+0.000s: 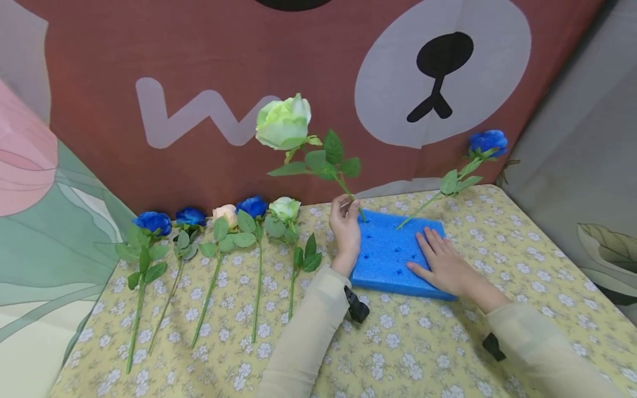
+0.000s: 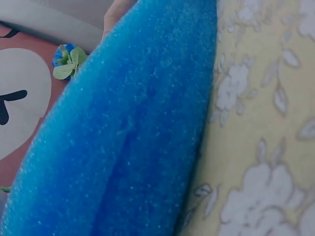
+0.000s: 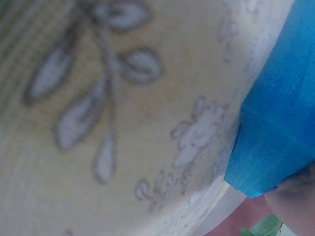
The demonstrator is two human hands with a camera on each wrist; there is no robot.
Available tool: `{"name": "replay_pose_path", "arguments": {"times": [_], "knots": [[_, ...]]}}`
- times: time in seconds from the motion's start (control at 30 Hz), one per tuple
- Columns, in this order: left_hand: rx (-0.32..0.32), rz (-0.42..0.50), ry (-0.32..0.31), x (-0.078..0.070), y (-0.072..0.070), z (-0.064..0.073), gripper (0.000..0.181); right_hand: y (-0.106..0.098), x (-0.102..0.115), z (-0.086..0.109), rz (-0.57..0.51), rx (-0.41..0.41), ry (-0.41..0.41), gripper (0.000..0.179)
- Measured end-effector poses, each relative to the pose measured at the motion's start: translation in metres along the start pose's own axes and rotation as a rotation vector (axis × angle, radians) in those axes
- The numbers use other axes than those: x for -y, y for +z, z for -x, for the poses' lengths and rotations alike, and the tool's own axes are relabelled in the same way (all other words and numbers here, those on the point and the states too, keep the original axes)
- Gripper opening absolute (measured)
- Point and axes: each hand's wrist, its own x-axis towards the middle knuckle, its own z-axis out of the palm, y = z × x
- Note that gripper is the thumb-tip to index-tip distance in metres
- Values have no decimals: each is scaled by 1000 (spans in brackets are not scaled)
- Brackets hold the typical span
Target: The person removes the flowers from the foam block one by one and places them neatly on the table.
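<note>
My left hand (image 1: 346, 232) pinches the stem of a pale green-white artificial rose (image 1: 283, 122) between thumb and fingers. The rose leans left, and its lower stem meets the back left corner of a blue foam block (image 1: 383, 243). Whether the stem has sunk into the foam I cannot tell. On the right part of the block, my right hand (image 1: 445, 266) rests with spread fingers. A blue rose (image 1: 487, 143) stands in the foam near the back, tilted right. Several small holes mark the block's top. The left wrist view shows the foam's side (image 2: 113, 128) up close.
Left of the block, several roses lie in a row on the flowered tablecloth (image 1: 224, 359): a blue rose (image 1: 153, 222), another blue rose (image 1: 191, 216), a pale peach rose (image 1: 225, 214), a third blue rose (image 1: 251, 206) and a whitish rose (image 1: 285, 208). A printed curtain (image 1: 199, 50) hangs behind.
</note>
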Motion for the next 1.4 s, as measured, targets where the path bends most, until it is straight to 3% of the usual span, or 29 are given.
{"name": "replay_pose_path", "arguments": {"times": [0.3, 0.4, 0.53, 0.67, 0.93, 1.03, 1.23, 1.4], "knots": [[25, -65, 40, -7, 0, -4, 16, -2, 3, 0, -1, 2, -1, 87], [18, 4, 84, -29, 7, -15, 17, -4, 1, -1, 7, 1, -6, 87], [57, 110, 136, -71, 5, -30, 18, -6, 0, -3, 13, -9, -28, 87], [45, 159, 86, -80, -9, -28, 9, -1, 1, -2, -2, -11, -47, 86], [-8, 240, 40, -64, -19, -22, 7, 1, -1, 1, -34, -8, -34, 88], [-29, 202, -12, -62, -25, -17, 8, 2, -2, 2, -39, -8, -25, 89], [-61, 67, -185, -63, -44, -5, 14, 2, -5, 4, -49, -5, -24, 89], [-23, -27, -276, -67, -63, 4, 22, -1, -11, 3, -51, 6, -30, 89]]}}
